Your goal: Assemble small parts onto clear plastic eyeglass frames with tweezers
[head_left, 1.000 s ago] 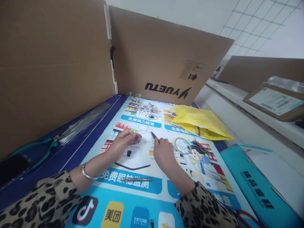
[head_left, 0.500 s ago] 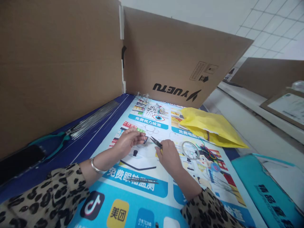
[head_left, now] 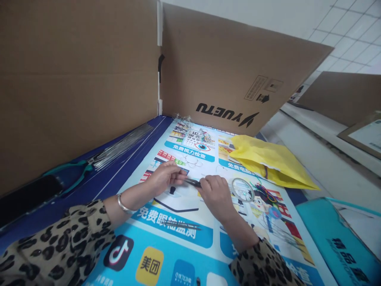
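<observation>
My left hand (head_left: pixel 166 177) is closed in a pinch on a thin wire, now mostly hidden by the fingers and the pliers' tips. In my right hand (head_left: pixel 216 197) is a pair of needle-nose pliers (head_left: pixel 193 182), its dark jaws pointing left and reaching my left fingertips. Both hands are just above the printed poster (head_left: pixel 175 200). Right of my right hand lies a round, shallow dish (head_left: pixel 253 194) with small shiny bits in it. Beyond my left hand, loops of thin wire (head_left: pixel 192 162) rest on the poster.
Cardboard panels (head_left: pixel 232 75) stand behind and to the left. Straight wires (head_left: pixel 125 147) lie at the left beside teal-handled pliers (head_left: pixel 85 174). On the right are coloured cords (head_left: pixel 267 194), a yellow envelope (head_left: pixel 274 161) and a teal box (head_left: pixel 324 230). Dark thin sticks (head_left: pixel 184 225) lie in front.
The pliers' jaws have moved left and come to my left fingertips, where the wire was visible before. The jaws looked parted earlier and now look closed together. The view has shifted slightly.
</observation>
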Action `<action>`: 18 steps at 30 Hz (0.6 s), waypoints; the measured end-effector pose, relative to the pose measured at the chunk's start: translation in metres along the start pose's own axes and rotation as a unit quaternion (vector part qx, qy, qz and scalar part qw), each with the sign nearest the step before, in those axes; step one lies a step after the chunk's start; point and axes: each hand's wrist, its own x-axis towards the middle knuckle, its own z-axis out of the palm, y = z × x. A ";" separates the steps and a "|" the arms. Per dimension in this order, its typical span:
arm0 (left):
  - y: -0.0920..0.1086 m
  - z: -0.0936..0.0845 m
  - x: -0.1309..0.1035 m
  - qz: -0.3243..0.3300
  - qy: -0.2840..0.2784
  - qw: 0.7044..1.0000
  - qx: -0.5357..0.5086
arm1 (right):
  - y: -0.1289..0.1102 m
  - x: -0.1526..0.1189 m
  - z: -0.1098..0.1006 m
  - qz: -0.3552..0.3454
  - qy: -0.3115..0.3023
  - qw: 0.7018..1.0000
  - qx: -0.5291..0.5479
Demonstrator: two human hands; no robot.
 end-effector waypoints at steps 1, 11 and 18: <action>0.000 0.000 0.000 -0.003 0.002 1.000 0.002 | 0.000 0.000 0.000 -0.005 0.001 1.000 0.001; 0.002 0.003 -0.001 -0.015 0.005 1.000 0.018 | 0.001 -0.002 0.001 -0.025 0.007 1.000 0.007; 0.001 0.003 0.000 -0.022 0.003 0.999 0.027 | 0.003 -0.004 -0.001 -0.046 0.007 0.999 -0.018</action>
